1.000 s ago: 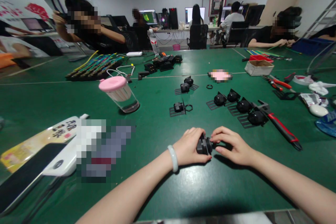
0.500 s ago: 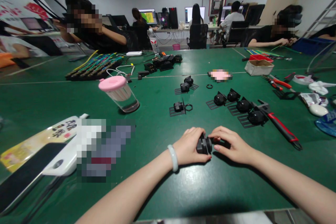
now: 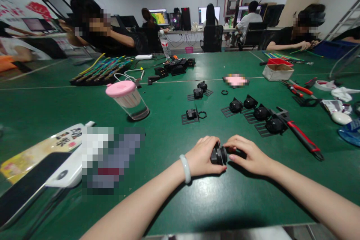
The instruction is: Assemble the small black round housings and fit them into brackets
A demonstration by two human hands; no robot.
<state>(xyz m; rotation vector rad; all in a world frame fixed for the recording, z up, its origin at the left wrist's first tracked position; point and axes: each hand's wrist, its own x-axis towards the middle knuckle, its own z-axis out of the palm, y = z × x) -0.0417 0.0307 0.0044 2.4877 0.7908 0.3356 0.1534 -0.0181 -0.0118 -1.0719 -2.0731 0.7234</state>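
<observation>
My left hand (image 3: 201, 156), with a pale bangle on its wrist, is closed around a black cable gland (image 3: 219, 155) low over the green table (image 3: 168, 202). A flat plate sits around the gland's body, and its threaded end points right. My right hand (image 3: 247, 155) is close by that end with thumb and fingers bent but apart. Whether its fingertips touch the gland, I cannot tell. Ahead lies another gland on a slotted bracket (image 3: 190, 114), beside a loose ring nut (image 3: 202, 114). To the right, several bracketed glands (image 3: 261, 112) stand next to a red-handled adjustable wrench (image 3: 302, 138).
At left are a pink-lidded cup (image 3: 128, 99), a phone (image 3: 30, 187), a white device (image 3: 70, 172) and a yellow packet (image 3: 45, 150). Pliers (image 3: 299, 89) and a small box (image 3: 278, 73) lie at right. Co-workers sit across the table.
</observation>
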